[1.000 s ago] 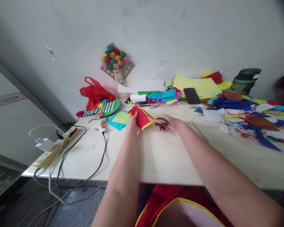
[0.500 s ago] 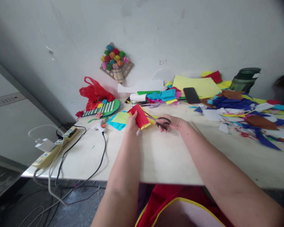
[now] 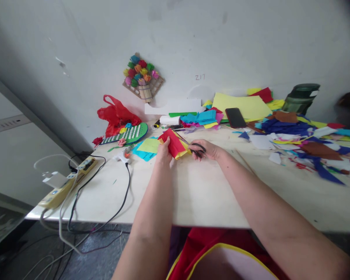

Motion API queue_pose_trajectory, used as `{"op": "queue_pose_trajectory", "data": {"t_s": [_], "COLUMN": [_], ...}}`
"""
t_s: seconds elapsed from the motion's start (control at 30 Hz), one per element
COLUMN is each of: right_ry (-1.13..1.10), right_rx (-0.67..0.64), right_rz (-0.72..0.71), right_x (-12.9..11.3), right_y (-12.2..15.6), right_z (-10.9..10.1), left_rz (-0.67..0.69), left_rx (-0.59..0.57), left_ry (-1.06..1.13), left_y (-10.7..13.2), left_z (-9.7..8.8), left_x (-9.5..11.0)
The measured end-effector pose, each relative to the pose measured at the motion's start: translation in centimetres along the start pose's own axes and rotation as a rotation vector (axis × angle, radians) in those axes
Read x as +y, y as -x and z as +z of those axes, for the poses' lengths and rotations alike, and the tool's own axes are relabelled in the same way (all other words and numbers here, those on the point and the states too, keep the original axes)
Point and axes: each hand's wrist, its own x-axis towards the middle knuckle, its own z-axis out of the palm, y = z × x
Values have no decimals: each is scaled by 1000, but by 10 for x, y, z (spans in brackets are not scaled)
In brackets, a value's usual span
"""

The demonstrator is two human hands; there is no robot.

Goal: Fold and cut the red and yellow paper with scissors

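My left hand (image 3: pixel 164 151) is closed on a layered piece of red and yellow paper (image 3: pixel 175 144), thumb on the red face. Yellow shows along the paper's lower and right edges. Black-handled scissors (image 3: pixel 197 148) sit in my right hand (image 3: pixel 206 151), its fingers in the handle loops. Their blades lie along the paper's right side, partly hidden by it. Just left of my left hand, yellow and blue sheets (image 3: pixel 148 147) lie on the white table (image 3: pixel 204 194).
A glue gun (image 3: pixel 124 154) with a black cord and a power strip (image 3: pixel 67 184) are at left. Behind stand a red plastic bag (image 3: pixel 116 114) and a green board with flowers (image 3: pixel 131 133). Rightward are a phone (image 3: pixel 235 118), a bottle (image 3: pixel 300 99) and scattered paper scraps (image 3: pixel 321 149).
My right hand has moved slightly left with the scissors, and their handles have come closer together. The red and yellow paper stays in my left hand.
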Motion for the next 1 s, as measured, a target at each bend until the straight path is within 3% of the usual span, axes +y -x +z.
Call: {"op": "queue_pose_trajectory", "data": {"t_s": [0.43,0.67,0.77,1.0], "right_ry": [14,95,227,783], "right_rx": [78,250,295,393], "right_rz": [-42,-77,-119,-171], "right_x": [-5,-1,-2,-9], "right_y": [-1,-9,-9,-4], "right_z": [5,13,14,11], "left_rz": [-32,-77,-82,-34], "left_rx": [-63,-63,-82,-69], "left_ry": [-2,5,12,0], "left_y": [0,3,2,-1], "left_z": [2,6,5,3], "left_x": [-6,-6,-6,-8]}}
